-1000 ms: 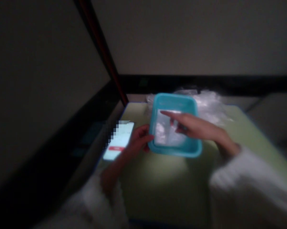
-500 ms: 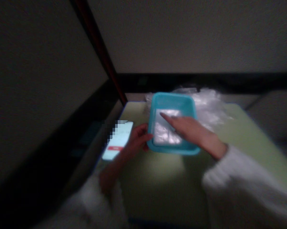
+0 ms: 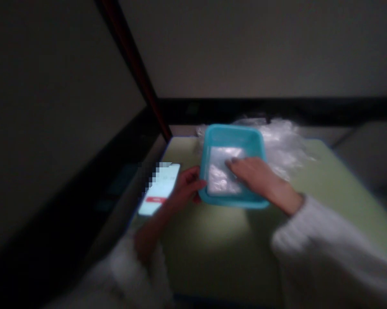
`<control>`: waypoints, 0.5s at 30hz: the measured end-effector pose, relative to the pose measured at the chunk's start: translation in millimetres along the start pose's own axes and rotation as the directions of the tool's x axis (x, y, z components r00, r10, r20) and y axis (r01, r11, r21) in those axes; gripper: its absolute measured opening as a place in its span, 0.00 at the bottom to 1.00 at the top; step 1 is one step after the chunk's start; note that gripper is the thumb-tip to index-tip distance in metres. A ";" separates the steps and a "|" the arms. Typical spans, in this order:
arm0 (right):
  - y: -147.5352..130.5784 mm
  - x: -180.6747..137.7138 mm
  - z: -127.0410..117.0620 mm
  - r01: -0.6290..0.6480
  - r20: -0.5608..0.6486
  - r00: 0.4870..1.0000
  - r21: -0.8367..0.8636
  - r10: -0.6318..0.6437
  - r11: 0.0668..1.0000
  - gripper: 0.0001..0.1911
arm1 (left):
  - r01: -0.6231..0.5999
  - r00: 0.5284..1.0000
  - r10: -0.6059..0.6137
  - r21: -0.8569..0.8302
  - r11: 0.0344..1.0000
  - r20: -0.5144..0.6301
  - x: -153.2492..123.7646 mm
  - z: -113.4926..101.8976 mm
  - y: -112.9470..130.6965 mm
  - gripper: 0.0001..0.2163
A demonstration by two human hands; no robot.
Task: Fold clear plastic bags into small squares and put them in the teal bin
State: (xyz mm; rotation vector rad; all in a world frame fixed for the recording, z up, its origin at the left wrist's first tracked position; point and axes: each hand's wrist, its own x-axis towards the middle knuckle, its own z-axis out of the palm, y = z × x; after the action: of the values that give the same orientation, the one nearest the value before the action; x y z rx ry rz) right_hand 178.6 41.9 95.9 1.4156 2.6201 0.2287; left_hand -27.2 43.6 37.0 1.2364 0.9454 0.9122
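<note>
A turquoise plastic basket (image 3: 234,203) sits on the table, tipped slightly toward me. Its floor holds shiny clear plastic packaging (image 3: 221,180); its contents are too blurred to make out. My left hand (image 3: 188,185) grips the basket's left wall, thumb over the rim and fingers outside. Inside the basket, my right hand (image 3: 249,171) reaches over the packaging from the right. Its fingers are curled together with the tips down at the plastic, and whatever they pinch is hidden under them.
Crumpled clear plastic bags (image 3: 282,143) lie behind and right of the basket. A phone with a lit screen (image 3: 159,189) rests at the left edge of the yellow-green table (image 3: 209,253). Walls (image 3: 264,51) rise behind and to the left; the light is dim.
My right hand's index finger, which pointed outward over the packaging, has curled in, and the fingertips have shifted slightly right. My left hand and the basket stay in place.
</note>
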 end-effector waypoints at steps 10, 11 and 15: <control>14.5 -5.0 5.7 0.078 -0.135 0.988 0.015 -0.075 0.997 0.12 | 0.004 1.000 -0.004 -0.008 1.000 -0.009 0.9 -0.6 -1.8 0.13; 13.6 -4.7 3.0 0.060 -0.112 0.992 -0.007 -0.060 0.998 0.12 | 0.000 1.000 0.000 -0.011 1.000 -0.007 1.1 -0.9 -2.4 0.13; 8.0 -2.5 -5.1 0.016 -0.054 0.998 -0.058 -0.019 0.998 0.12 | 0.002 1.000 -0.002 -0.013 1.000 -0.015 1.4 -1.4 -3.7 0.13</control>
State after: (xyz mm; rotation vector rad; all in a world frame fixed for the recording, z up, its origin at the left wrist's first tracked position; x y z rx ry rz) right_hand 185.3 43.7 102.7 1.3867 2.6451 0.3431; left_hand -27.9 45.0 33.0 1.2193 0.9511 0.9256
